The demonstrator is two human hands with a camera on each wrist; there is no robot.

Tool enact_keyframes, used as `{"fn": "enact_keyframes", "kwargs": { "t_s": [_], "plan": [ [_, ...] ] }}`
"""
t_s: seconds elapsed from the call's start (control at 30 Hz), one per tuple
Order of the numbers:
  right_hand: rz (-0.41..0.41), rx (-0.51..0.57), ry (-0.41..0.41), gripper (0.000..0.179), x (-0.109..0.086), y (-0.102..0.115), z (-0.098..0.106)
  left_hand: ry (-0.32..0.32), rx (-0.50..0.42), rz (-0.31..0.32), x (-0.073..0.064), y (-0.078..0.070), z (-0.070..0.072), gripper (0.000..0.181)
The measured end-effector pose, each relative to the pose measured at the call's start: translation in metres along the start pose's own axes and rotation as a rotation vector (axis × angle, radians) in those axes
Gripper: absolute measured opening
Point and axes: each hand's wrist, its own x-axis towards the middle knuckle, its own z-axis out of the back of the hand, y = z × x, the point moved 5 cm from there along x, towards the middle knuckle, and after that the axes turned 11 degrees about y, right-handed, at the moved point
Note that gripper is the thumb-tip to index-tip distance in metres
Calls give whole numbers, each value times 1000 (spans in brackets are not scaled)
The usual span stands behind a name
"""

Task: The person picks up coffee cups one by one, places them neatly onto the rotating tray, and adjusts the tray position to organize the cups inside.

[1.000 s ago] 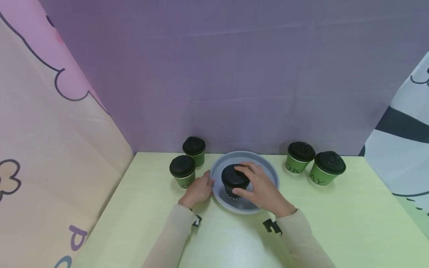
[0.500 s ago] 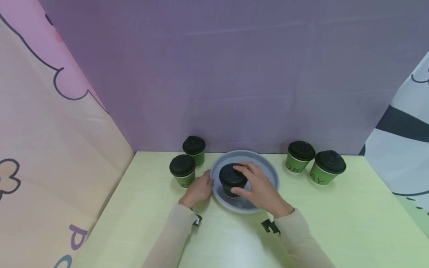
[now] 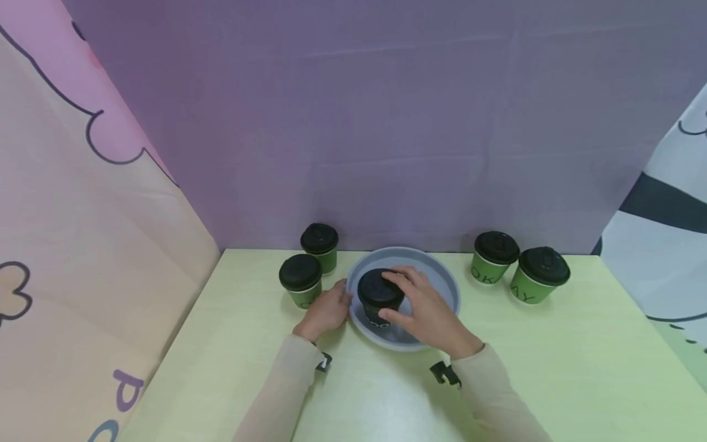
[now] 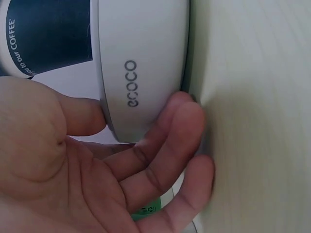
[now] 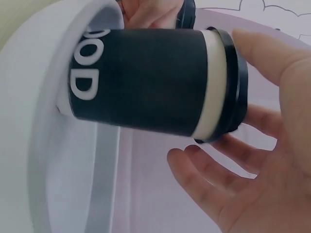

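A black paper coffee cup (image 3: 381,298) with a black lid stands upright inside the round grey tray (image 3: 444,279), left of the tray's middle. My right hand (image 3: 428,312) holds this cup by its lid, thumb on the near side and fingers on the far side. White letters show low on the cup (image 5: 146,80) in the right wrist view. My left hand (image 3: 326,312) grips the tray's left edge. In the left wrist view its thumb lies over the rim and its fingers (image 4: 187,128) curl under the tray wall (image 4: 146,43), marked "ecoco".
Two green lidded cups, one nearer (image 3: 301,282) and one farther (image 3: 320,245), stand left of the tray. Two more, lettered "OK" (image 3: 493,258) and "AY" (image 3: 538,276), stand at the right. A purple cloth backdrop (image 3: 353,123) rises behind the pale table (image 3: 574,368).
My right hand and the black coffee cup have shifted slightly to the left within the tray. My left hand and the tray have stayed in place.
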Motion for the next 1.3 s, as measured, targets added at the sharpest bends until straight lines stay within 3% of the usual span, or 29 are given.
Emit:
{"fn": "enact_keyframes", "kwargs": {
  "t_s": [0.2,0.43,0.63,0.87,1.3],
  "plan": [
    [-15,-5,-43,67,-4,-10,17,32,-23,-6,-2,-1,3,51],
    [-80,21,-130,57,-15,-36,48,81,4,-6,-4,-3,7,55],
    [-146,43,-202,48,-30,-64,73,147,-24,6,-6,-5,7,52],
    [-195,-7,-329,37,-52,-91,99,193,-51,11,-7,-4,5,47],
    [-441,22,-522,42,-94,-142,126,212,-211,20,-7,1,-2,47]
  ]
}}
